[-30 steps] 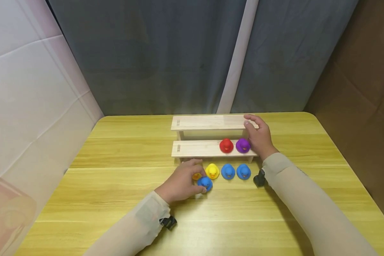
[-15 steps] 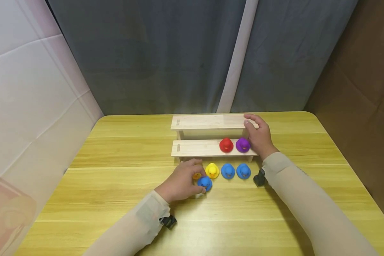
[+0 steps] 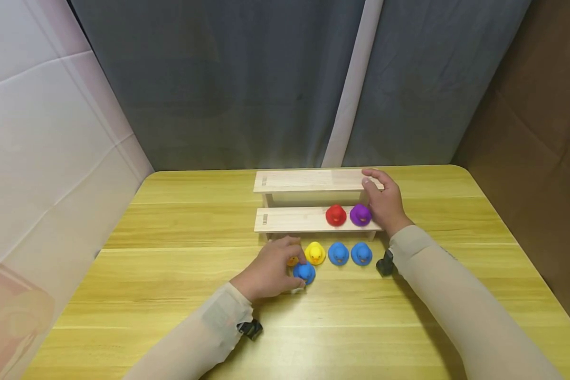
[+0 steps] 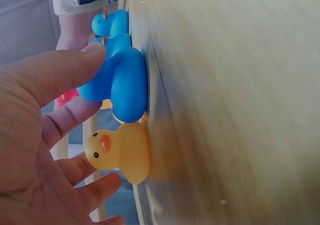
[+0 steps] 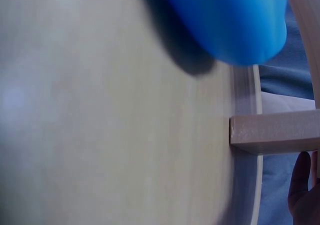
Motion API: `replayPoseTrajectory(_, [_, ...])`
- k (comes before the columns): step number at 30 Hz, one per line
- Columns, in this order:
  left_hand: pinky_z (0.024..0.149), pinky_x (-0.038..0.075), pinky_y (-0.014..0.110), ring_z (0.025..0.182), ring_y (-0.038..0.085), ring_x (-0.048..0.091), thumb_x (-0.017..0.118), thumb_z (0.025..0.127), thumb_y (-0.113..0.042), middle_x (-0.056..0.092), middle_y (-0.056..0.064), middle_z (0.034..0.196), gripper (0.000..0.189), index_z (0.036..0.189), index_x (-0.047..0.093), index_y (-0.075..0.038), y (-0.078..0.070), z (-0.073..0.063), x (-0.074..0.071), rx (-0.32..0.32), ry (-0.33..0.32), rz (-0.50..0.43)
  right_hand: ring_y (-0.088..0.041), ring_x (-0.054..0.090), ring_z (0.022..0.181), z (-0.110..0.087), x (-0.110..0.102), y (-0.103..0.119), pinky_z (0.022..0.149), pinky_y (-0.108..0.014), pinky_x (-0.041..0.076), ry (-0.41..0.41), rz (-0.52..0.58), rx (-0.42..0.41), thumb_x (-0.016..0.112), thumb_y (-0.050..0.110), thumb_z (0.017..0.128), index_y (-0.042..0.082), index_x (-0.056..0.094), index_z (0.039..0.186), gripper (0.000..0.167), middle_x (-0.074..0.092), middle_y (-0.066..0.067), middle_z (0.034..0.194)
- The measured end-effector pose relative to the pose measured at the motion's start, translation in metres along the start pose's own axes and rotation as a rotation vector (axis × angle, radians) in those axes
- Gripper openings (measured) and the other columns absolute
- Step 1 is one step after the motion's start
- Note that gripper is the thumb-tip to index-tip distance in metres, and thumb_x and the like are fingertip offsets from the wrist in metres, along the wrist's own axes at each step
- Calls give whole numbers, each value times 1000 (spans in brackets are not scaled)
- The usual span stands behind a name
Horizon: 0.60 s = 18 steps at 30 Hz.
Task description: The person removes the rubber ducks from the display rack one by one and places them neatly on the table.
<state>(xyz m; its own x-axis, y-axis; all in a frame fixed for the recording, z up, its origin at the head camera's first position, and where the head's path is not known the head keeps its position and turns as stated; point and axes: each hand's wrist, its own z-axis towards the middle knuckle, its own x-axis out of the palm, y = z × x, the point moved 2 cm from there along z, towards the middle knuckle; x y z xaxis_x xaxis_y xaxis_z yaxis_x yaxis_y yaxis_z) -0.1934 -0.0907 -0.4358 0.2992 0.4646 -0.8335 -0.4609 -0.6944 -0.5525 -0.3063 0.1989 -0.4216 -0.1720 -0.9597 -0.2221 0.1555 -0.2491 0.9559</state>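
My left hand (image 3: 272, 267) pinches a blue rubber duck (image 3: 305, 273) between thumb and index finger, low at the table. In the left wrist view the thumb lies on the near side of this blue duck (image 4: 130, 85); the other fingers spread behind an orange duck (image 4: 131, 152). A yellow duck (image 3: 315, 253) and two more blue ducks, one in the middle (image 3: 338, 254) and one at the right (image 3: 361, 254), stand in a row. At the right end of a two-step wooden shelf (image 3: 294, 219), my right hand (image 3: 386, 202) rests with loosely bent fingers, thumb and index apart over the upper board.
On the lower step sit a red duck (image 3: 335, 215) and a purple duck (image 3: 360, 215), the purple one close to my right hand. The upper board (image 3: 309, 181) lies behind. A grey curtain (image 3: 228, 84) hangs beyond the wooden table (image 3: 180, 221).
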Motion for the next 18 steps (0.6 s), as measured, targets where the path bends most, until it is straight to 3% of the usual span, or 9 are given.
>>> replayPoseTrajectory(6, [123, 24, 68, 146, 46, 44, 90, 83, -23, 52, 18, 156, 28, 99, 69, -21, -2, -1, -3, 2, 1, -16, -8, 45, 70, -8, 0, 14, 75, -22, 42, 5, 2, 4, 57, 21, 107, 5, 63, 141, 39, 57, -12, 147])
replayPoseTrajectory(13, [117, 41, 58, 140, 40, 50, 88, 86, -23, 57, 15, 149, 32, 109, 69, -14, -8, 0, -9, 12, -30, -88, -3, 42, 56, -8, 0, 14, 64, -19, 42, 6, 18, -5, 58, 20, 107, 5, 64, 141, 38, 59, -11, 138])
replayPoseTrajectory(18, [117, 43, 50, 139, 33, 52, 86, 88, -22, 59, 10, 146, 43, 124, 68, -11, -15, 4, -16, 38, -60, -116, -2, 41, 53, -7, 0, 12, 59, -18, 41, 1, 31, -14, 58, 19, 106, 3, 64, 140, 38, 60, -6, 132])
